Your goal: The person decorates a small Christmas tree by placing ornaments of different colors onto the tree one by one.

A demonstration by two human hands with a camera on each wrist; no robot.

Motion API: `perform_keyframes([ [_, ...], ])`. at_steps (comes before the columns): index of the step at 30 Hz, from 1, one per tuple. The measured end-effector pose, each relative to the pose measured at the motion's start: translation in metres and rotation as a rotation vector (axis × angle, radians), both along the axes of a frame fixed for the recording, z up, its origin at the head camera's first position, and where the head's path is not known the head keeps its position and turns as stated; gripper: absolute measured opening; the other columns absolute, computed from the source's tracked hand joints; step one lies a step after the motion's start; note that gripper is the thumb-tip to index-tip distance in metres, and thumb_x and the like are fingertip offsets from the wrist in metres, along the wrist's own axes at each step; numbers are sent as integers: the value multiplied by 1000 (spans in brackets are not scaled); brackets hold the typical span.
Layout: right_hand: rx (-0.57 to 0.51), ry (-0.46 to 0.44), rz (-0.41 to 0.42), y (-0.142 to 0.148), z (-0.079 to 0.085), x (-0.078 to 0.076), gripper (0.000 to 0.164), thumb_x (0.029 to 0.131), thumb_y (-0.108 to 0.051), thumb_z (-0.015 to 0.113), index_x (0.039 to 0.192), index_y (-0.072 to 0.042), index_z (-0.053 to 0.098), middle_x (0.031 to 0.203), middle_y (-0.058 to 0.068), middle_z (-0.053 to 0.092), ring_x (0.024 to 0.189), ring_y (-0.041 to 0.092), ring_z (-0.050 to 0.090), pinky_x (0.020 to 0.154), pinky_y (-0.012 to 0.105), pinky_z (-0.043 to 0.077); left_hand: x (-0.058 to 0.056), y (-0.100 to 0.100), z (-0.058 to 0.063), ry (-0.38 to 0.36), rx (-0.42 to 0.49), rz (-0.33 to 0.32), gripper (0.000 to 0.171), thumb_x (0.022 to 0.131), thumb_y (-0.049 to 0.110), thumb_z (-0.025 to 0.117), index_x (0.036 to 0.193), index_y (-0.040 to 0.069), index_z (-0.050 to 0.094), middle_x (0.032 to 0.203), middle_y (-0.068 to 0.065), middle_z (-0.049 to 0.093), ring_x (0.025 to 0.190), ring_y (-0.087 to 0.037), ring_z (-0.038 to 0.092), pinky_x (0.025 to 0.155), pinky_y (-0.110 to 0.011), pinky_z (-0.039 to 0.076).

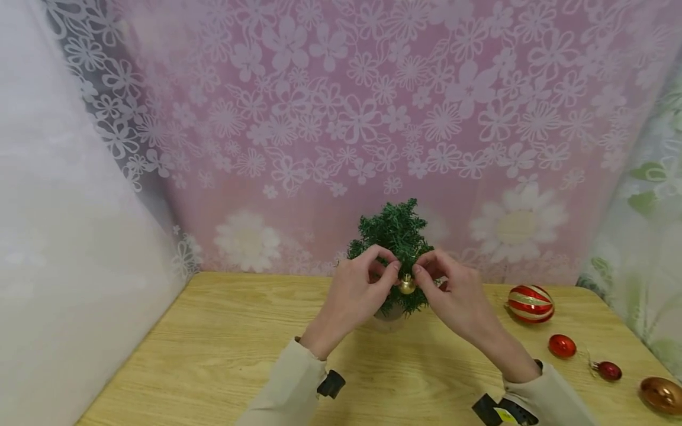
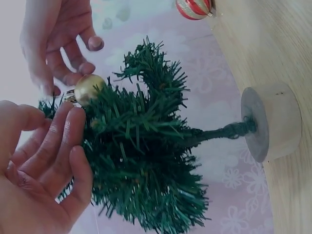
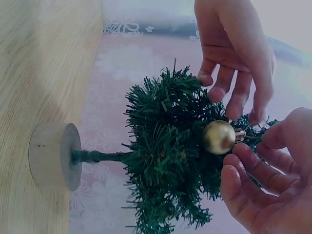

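A small green artificial Christmas tree (image 1: pixel 394 228) stands on a round wooden base (image 2: pixel 282 122), upright at the back of the table. Against its front branches hangs a shiny gold Christmas ball (image 3: pixel 219 137) with a gold cap. Left of the ball, my left hand (image 1: pixel 356 291) pinches thumb and forefinger together by the cap, at the ball's thin string. From the other side my right hand (image 1: pixel 462 299) does the same, its fingertips close to the cap. The other fingers of both hands are loosely bent around the branches. The string is mostly hidden by the fingertips.
On the right of the wooden table (image 1: pixel 234 337) lie a red and gold striped ball (image 1: pixel 530 304), a red ball (image 1: pixel 562 346), a smaller dark red ball (image 1: pixel 608 371) and a copper-coloured ball (image 1: pixel 662 395). A pink flowered curtain (image 1: pixel 330 118) hangs behind the tree.
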State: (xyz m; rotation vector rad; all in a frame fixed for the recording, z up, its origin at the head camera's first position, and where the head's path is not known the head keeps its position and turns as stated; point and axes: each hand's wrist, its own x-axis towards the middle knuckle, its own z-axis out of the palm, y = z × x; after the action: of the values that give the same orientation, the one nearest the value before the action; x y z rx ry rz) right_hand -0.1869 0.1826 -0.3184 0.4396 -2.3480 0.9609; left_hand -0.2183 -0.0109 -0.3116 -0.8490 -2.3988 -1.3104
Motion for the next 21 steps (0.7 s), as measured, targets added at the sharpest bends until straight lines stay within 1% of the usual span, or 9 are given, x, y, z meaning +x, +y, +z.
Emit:
perform_keyframes([
  [2, -24, 6, 15, 4, -1, 2, 7, 102, -14, 62, 105, -12, 68, 88, -1, 69, 75, 1, 59, 60, 23, 49, 0, -5, -3, -10, 53, -10, 15, 105, 30, 59, 112, 20, 68, 85, 2, 75, 63, -4, 66, 58, -23, 52],
  [4, -36, -1, 12, 10, -4, 7, 7, 102, -14, 63, 105, -12, 69, 90, -2, 70, 78, -1, 59, 61, 23, 49, 0, -12, -6, -3, 90, 6, 16, 105, 30, 60, 113, 20, 68, 89, 3, 74, 70, -6, 67, 63, -23, 54],
  [6, -30, -1, -8, 18, -7, 13, 7, 101, -13, 64, 106, -12, 70, 90, -3, 70, 80, -3, 60, 62, 23, 51, 0, -21, -11, 16, 119, 39, 16, 104, 30, 61, 114, 20, 69, 94, 5, 73, 77, -8, 67, 68, -25, 55],
  [9, -3, -18, -47, 33, -13, 23, 8, 100, -14, 66, 107, -16, 70, 92, -4, 71, 83, -7, 59, 64, 22, 52, 1, -34, -18, 82, 119, 116, 18, 102, 28, 64, 116, 18, 70, 103, 6, 71, 91, -10, 66, 76, -30, 55],
  [12, 17, -12, -75, 49, -21, 31, 10, 99, -11, 67, 107, -17, 70, 93, -3, 72, 84, -11, 58, 64, 19, 52, 0, -47, -26, 114, 93, 145, 27, 100, 28, 68, 125, 18, 69, 118, 1, 67, 106, -16, 63, 84, -37, 53],
  [14, 26, 0, -91, 61, -26, 34, 12, 98, -9, 68, 107, -17, 71, 93, -2, 72, 83, -13, 58, 63, 15, 51, -1, -53, -31, 124, 58, 147, 37, 98, 31, 70, 133, 20, 65, 126, -1, 62, 114, -18, 61, 87, -40, 51],
  [16, 40, 3, -107, 73, -31, 37, 14, 97, -7, 68, 107, -17, 71, 93, -4, 71, 82, -15, 57, 62, 13, 50, -1, -58, -35, 127, 18, 144, 48, 97, 35, 71, 142, 23, 60, 133, -3, 59, 119, -20, 59, 88, -43, 50],
  [19, 48, -4, -138, 90, -36, 40, 15, 98, -8, 68, 108, -18, 71, 93, -11, 69, 82, -17, 57, 63, 8, 49, -2, -61, -38, 133, -45, 154, 64, 93, 42, 74, 151, 30, 50, 139, -3, 56, 122, -23, 59, 90, -46, 52],
  [21, 54, -19, -161, 100, -40, 42, 14, 98, -10, 67, 109, -19, 70, 94, -20, 66, 82, -19, 56, 64, 7, 48, -2, -62, -40, 131, -86, 164, 74, 90, 45, 77, 155, 35, 43, 143, -4, 53, 123, -26, 59, 90, -49, 53],
])
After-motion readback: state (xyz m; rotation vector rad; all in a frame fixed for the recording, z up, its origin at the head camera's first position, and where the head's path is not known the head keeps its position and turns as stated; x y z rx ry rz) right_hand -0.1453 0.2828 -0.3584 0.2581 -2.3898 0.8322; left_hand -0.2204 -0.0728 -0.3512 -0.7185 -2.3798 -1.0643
